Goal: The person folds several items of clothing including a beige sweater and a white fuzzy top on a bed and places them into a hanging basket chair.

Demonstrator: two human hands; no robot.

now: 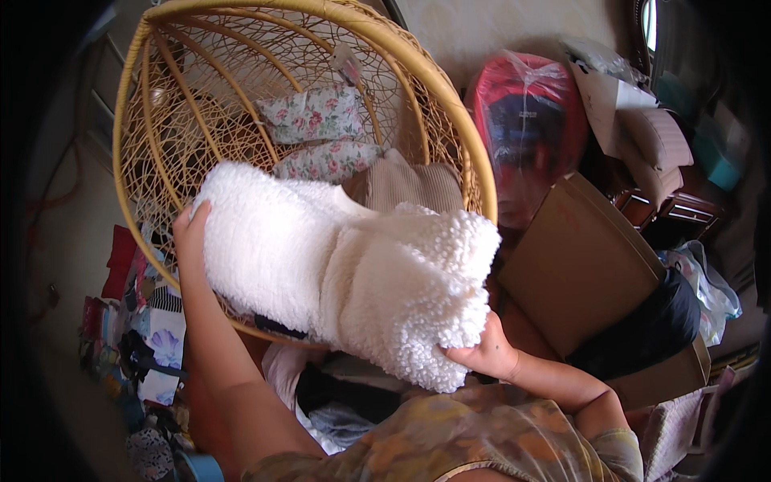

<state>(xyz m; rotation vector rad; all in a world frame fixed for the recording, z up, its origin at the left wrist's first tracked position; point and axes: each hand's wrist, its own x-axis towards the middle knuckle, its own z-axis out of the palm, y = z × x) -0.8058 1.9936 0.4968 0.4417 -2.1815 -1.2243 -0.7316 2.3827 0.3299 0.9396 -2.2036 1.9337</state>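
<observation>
A thick white fleece textile [271,241], folded over on itself, spans the space between my two hands. My left hand [191,226] grips its left end, with the fingers mostly hidden behind the pile. At the lower right corner, my right hand [485,349] holds the curly edge, thumb on top. Behind and beneath the fleece stands a yellow wicker hanging-chair basket [123,150]. Inside the basket lie two floral cushions [316,114] and a brown striped cushion [415,184].
An open cardboard box [578,259] with dark fabric stands at the right. Beyond it are a plastic-wrapped red and dark bag [527,114] and stacked cushions [656,138]. Piled clothes [162,337] lie at the left, more garments [349,391] below the basket.
</observation>
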